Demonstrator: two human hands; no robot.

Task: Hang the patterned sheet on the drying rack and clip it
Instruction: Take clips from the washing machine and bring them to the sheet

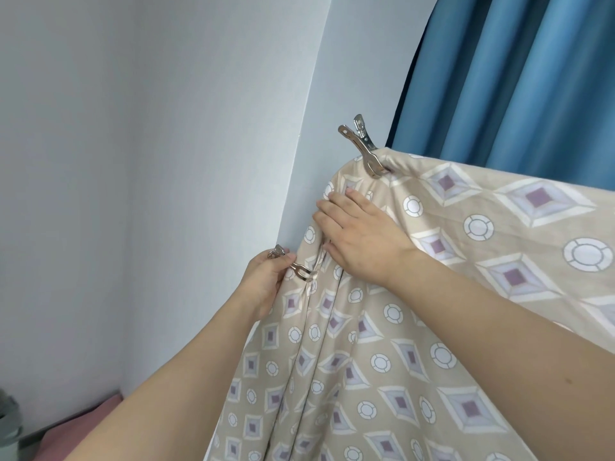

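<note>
- The sheet point(416, 327), beige with diamonds and rings, hangs over a top edge that it hides; the rack under it cannot be seen.
- One metal clip point(366, 151) bites the sheet at its top left corner, handles tilted up and to the left.
- A second clip point(294, 266) sits lower, at the sheet's left edge, below the first clip; its jaws touch a gathered fold of cloth, though whether they have closed on it cannot be told.
- The left hand point(266, 281) pinches the handles of this second clip, so its grip is narrow and holds the clip.
- The right hand point(359, 237) lies flat on the sheet just right of the second clip and below the first, fingers straight and pressed on the folds; its grip is wide and grasps nothing.
- Both forearms reach up from the lower edge, the right one crossing over the sheet.
- A blue curtain point(519, 74) hangs behind the sheet, to its upper right.
- A pale wall point(149, 161) stands left of the sheet.
- Something pink point(83, 427) lies low, far left of the sheet.
</note>
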